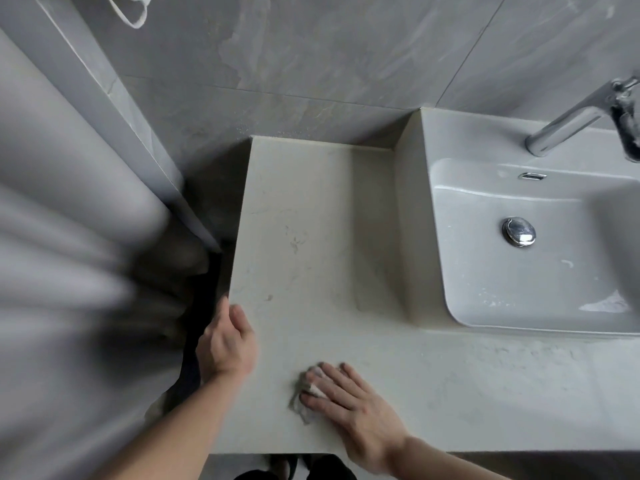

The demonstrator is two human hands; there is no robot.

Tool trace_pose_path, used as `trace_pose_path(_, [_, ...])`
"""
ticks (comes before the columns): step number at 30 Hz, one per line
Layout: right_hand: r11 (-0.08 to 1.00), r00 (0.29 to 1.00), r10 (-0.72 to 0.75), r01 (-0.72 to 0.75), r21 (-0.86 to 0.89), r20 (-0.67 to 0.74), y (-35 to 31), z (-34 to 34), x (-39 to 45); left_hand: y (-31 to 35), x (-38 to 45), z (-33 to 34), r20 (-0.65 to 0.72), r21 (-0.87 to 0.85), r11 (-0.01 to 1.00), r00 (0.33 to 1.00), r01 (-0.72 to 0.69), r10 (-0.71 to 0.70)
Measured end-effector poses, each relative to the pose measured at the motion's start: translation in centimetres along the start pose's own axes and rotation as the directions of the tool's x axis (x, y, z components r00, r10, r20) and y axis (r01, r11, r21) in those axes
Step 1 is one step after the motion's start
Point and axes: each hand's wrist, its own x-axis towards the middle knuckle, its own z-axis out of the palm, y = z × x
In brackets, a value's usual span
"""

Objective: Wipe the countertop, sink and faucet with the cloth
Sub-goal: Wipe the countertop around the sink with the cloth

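I take the sink (446, 258) as my reference landmark. Far left of it hangs a pale curtain (69, 237), blurred, in soft vertical folds. Nearer, my left hand (227, 341) rests on the left edge of the countertop (311, 220), fingers loosely bent over the rim; it grasps nothing. Closer to the sink and toward the front edge, my right hand (346, 400) lies flat with fingers extended, pressing the cloth (304, 393) against the countertop. The cloth is a small, crumpled, greyish-white wad, mostly covered by the fingers, with a frayed end trailing toward me. The countertop is matte, off-white stone with faint veining, stepping down left of the sink. The sink is a glossy white rectangular basin with rounded corners and a chrome drain plug (518, 231). Behind it, at the right, stands the polished chrome faucet (571, 123), against grey marbled wall tiles (311, 64).
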Motion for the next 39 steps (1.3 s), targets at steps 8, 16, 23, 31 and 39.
trace_pose_path(8, [0.96,0.947,0.258,-0.228,0.163,-0.193,6.5,-4.3,4.9,0.0,-0.1,-0.2,0.004,-0.019,1.0,1.0,-0.004,0.004])
trace_pose_path(16, [0.872,0.843,0.479,-0.489,0.023,-0.245,6.1,-2.8,10.8,0.0,-0.2,-0.2,-0.02,-0.028,1.0,1.0,-0.01,0.009])
trace_pose_path(23, [0.991,0.997,0.079,-0.081,0.103,0.02,-6.3,2.6,4.8,0.0,-0.2,-0.4,-0.004,-0.012,1.0,1.0,-0.016,0.016])
trace_pose_path(31, [0.975,0.994,0.052,-0.03,0.219,-0.095,-3.1,0.9,-1.5,0.1,-0.4,-0.5,0.009,-0.01,1.0,1.0,0.0,0.0])
trace_pose_path(39, [0.879,0.85,0.473,-0.472,0.062,-0.231,8.6,-4.4,-0.1,0.0,-0.4,-0.2,-0.007,-0.02,1.0,1.0,-0.021,0.021])
